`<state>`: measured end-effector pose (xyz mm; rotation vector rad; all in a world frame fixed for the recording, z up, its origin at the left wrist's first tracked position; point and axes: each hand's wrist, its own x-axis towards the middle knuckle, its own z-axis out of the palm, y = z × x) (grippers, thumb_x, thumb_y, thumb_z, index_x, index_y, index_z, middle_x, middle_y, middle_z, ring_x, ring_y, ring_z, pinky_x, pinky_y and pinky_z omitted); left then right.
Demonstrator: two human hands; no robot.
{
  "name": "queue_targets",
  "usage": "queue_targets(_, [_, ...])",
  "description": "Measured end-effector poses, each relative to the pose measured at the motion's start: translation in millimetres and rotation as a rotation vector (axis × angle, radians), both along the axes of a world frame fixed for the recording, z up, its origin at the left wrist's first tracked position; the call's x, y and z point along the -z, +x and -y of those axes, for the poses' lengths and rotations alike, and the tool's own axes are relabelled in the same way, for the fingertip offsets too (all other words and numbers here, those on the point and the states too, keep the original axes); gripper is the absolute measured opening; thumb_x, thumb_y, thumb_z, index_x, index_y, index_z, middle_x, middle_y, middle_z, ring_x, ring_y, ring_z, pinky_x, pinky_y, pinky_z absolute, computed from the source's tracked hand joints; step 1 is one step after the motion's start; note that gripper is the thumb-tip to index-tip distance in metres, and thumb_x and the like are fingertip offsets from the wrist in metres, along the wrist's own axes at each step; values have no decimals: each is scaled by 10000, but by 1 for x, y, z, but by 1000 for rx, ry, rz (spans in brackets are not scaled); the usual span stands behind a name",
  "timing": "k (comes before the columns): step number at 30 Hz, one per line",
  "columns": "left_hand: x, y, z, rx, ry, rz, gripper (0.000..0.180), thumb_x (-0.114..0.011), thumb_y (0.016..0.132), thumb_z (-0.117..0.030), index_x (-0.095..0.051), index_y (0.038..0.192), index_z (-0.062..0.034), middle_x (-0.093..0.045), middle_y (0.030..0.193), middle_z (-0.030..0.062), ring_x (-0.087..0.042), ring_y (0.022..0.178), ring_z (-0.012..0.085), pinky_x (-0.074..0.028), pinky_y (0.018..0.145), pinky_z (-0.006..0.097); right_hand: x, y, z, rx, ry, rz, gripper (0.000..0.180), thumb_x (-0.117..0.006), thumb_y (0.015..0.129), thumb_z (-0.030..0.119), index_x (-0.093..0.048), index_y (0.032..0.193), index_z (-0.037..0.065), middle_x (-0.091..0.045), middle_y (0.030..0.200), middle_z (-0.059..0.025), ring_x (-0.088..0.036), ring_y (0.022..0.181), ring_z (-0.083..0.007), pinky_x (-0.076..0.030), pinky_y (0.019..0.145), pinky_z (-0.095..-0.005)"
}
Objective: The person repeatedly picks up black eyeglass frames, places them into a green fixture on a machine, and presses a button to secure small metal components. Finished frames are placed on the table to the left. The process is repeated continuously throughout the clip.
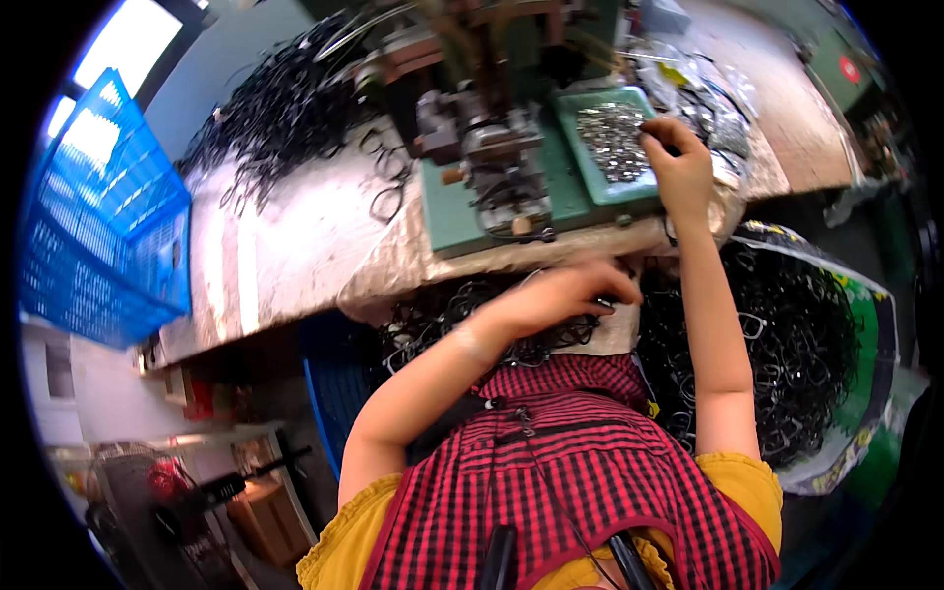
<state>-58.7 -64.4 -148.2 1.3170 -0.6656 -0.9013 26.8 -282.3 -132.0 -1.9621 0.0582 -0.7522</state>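
My right hand [680, 162] is at the right edge of a pale green tray [644, 192] with small shiny metal parts [615, 138] in it. Its thumb and forefinger are pinched together; what they hold, if anything, is too small to make out. Smeared by motion, my left hand [565, 295] passes over a heap of black loop-shaped pieces [433, 320] at my lap. Whether its blurred fingers grip one of these pieces does not show. In front of me a machine [506, 162] with a metal head stands on a green base [447, 221], left of the tray.
More black pieces [275, 108] are heaped at the table's [265, 265] back left. A blue plastic crate [108, 226] stands at the left end. On my right, a large open sack [875, 383] holds many black pieces. Clear plastic bags [723, 93] lie behind the tray.
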Motion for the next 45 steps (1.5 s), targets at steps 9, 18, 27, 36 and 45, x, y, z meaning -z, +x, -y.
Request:
queue_targets(9, [89, -50, 13, 118, 1405, 1100, 348, -606, 882, -368, -733, 1171, -222, -554, 1331, 100, -496, 1205, 362, -312, 994, 682, -2, -3, -19, -119, 27, -22, 194, -718, 837, 120, -756, 1009, 38, -740, 854, -45, -648, 766, -91, -495, 726, -238])
queue_targets(18, [9, -142, -189, 25, 1461, 233, 633, -398, 977, -646, -775, 1041, -141, -718, 1045, 195, -669, 1038, 372, -512, 904, 441, -23, -6, -30, -159, 40, -30, 188, -699, 846, 105, -750, 1008, 23, -744, 882, -54, -668, 816, -120, -500, 776, -253])
queue_targets(27, [-27, 9, -233, -1097, 1002, 993, 121, -672, 878, -148, -713, 954, -62, -698, 857, 131, -664, 819, 332, -518, 741, 407, 2, -55, -11, 13, 20, -63, 154, -702, 842, 48, -735, 990, 15, -732, 981, -86, -682, 942, -198, -501, 862, -304])
queue_targets(36, [3, 184, -243, -293, 995, 1617, 389, -558, 804, 20, -656, 1158, -106, -657, 835, 82, -622, 919, 283, -452, 1044, 403, -77, 10, -98, -359, 274, 110, 356, -719, 763, 1, -632, 1108, -6, -701, 907, -94, -674, 876, -171, -508, 808, -292])
queue_targets(45, [-93, 119, -200, -1206, -354, 446, 258, -512, 1039, -245, -581, 1196, -52, -502, 921, 28, -405, 715, 81, -403, 607, 220, -70, 11, -120, -467, 551, 23, 522, -709, 789, 15, -508, 1268, -29, -703, 894, -68, -638, 874, -111, -484, 828, -259])
